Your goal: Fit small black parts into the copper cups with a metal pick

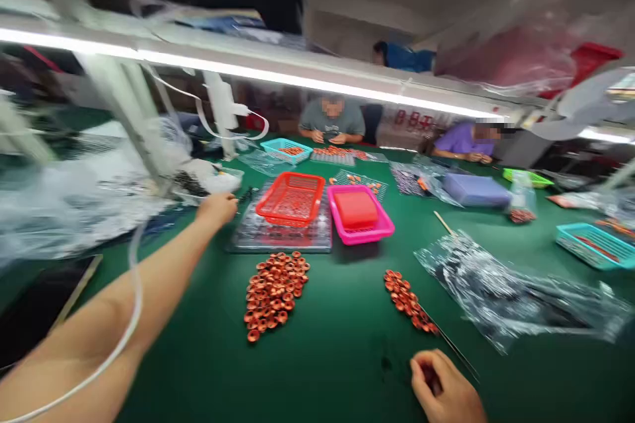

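My left hand (217, 207) is stretched far forward on the left, its fingers curled beside a white plastic bag (223, 182) and dark small parts. Blur hides whether anything is in it. Near the front edge, my right hand (446, 386) is closed, thumb against curled fingers; what it may hold is hidden. Just beyond it, a thin metal tool (451, 344) lies along a small pile of copper-orange ring-shaped parts (407, 301). A larger pile of the same cupped parts (275, 294) lies between my hands.
A red basket (268, 201) stands on a clear plastic tray (243, 234); right of it, a pink basket (387, 228) holds a red block (356, 210). Plastic bags (516, 291) lie right. A white cable (136, 284) crosses my left forearm. Two people sit across the green table.
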The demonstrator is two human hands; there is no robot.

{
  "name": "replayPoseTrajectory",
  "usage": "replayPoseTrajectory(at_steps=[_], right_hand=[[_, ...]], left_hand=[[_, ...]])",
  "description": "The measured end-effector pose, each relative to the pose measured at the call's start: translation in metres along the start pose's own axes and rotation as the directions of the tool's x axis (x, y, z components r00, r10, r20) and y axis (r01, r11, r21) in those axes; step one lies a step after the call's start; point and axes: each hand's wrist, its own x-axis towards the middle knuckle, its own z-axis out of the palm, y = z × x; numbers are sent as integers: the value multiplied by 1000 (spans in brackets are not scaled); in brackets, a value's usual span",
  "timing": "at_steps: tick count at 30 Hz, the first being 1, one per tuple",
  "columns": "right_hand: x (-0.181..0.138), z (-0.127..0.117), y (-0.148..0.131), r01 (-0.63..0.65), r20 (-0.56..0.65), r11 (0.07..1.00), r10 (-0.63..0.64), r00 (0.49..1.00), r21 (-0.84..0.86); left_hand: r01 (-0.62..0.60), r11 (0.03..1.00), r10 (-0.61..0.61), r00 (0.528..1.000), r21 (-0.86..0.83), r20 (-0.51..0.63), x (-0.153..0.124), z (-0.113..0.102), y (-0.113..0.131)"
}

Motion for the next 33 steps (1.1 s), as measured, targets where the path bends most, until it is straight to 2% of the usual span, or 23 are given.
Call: replayPoseTrajectory(at_steps=[3, 6, 10, 12, 13, 16, 19, 20, 23, 26, 28, 30, 33], right_hand=[[1, -7, -10, 18, -10, 1000, -18, 1000, -5], [1, -9, -16, -11, -27, 1000, 10, 1000, -12], [1, -11, -21, -12, -14, 1000, 12, 1000, 22], [2, -14, -23, -14, -3, 999, 14, 1000, 52], [2, -15, -23, -17, 2, 998, 17, 1000, 68], [3, -21, -21, -32, 18, 993, 30, 999, 112], [3, -28, -18, -33, 31, 991, 29, 999, 132], [2, -31, -17, -24, 35, 991, 19, 999, 132], [2, -39, -17, 28, 45, 993, -33, 998, 114], [10, -54, -11, 48, 26, 997, -50, 998, 58], [20, -70, 2, 19, -19, 1000, -19, 1000, -5], [34, -90, 24, -35, -88, 996, 27, 996, -85], [61, -118, 68, -125, -176, 970, 89, 980, -207]], left_hand=[[-102, 992, 102, 995, 77, 3, 1, 6, 1], [-260, 958, 261, 965, 119, 5, -10, 14, 10], [-450, 881, 455, 891, 146, 6, -55, 29, 31], [-547, 819, 560, 828, 174, -31, -81, 34, 41], [-565, 800, 586, 808, 200, -64, -92, 36, 45], [-529, 807, 577, 800, 262, -162, -116, 36, 55], [-571, 791, 609, 772, 222, -183, -139, 33, 66], [-620, 764, 645, 742, 178, -183, -150, 32, 71], [-784, 620, 776, 615, -2, -140, -193, 34, 93], [-873, 465, 868, 482, -146, -120, -236, 43, 117], [-884, 400, 896, 433, -241, -100, -256, 52, 129], [-868, 390, 898, 432, -307, -82, -265, 65, 136], [-832, 423, 867, 487, -358, -109, -266, 85, 135]])
